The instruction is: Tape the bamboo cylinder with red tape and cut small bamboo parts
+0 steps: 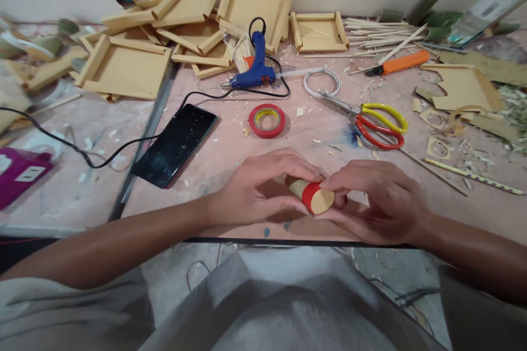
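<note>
You have the short cylinder (315,196) just in from the near edge of the counter (222,148), your left hand (267,184) curled around its body and your right hand (376,200) pinching it by the red band (308,196). It should handle light and stiff, the band perhaps slightly slick; grip the sides, sparing the pale end face (323,202), which may be delicate.

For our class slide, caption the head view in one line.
Left hand and right hand hold a red-banded cylinder before red tape, scissors and a glue gun.
</note>
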The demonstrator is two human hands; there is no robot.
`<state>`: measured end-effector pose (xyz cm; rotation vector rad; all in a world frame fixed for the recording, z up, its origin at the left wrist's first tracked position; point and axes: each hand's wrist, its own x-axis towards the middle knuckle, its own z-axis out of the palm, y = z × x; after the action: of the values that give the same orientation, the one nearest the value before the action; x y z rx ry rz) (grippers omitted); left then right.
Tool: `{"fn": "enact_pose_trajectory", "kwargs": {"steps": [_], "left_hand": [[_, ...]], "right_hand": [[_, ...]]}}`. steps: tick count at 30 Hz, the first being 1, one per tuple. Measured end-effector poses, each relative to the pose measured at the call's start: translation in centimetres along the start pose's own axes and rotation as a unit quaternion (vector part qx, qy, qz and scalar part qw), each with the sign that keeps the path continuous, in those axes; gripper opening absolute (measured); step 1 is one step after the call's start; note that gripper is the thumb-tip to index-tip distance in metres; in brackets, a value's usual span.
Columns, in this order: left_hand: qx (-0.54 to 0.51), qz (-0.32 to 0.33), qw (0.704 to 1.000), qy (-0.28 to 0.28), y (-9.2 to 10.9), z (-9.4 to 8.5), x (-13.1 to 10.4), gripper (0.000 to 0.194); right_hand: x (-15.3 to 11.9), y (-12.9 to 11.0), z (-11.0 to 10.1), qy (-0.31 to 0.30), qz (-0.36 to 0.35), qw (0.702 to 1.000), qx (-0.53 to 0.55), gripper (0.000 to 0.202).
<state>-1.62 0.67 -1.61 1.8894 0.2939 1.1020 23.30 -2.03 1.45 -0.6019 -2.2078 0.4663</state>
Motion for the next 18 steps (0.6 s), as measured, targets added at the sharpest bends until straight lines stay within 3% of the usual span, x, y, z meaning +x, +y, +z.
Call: {"fn": "enact_pose_trajectory", "kwargs": {"steps": [4,7,14,18], "left_hand": [[0.006,-0.003,1.000,-0.009,0.1,0.0,0.0,0.041],[0.028,-0.016,0.999,-0.016,0.2,-0.2,0.1,0.043],[0.105,0.002,0.994,-0.027,-0.1,-0.3,0.0,0.040],[0.167,-0.031,0.985,-0.014,-0.2,-0.1,-0.5,0.031]], "right_hand": [[-0.1,-0.1,0.3,0.009,0.016,1.000,-0.021,0.025],[-0.2,-0.1,0.7,0.001,0.066,0.998,-0.018,0.025],[-0.1,-0.2,0.8,-0.005,0.135,0.989,0.057,0.031],[0.0,-0.1,1.0,-0.012,0.155,0.982,0.106,0.033]]}}
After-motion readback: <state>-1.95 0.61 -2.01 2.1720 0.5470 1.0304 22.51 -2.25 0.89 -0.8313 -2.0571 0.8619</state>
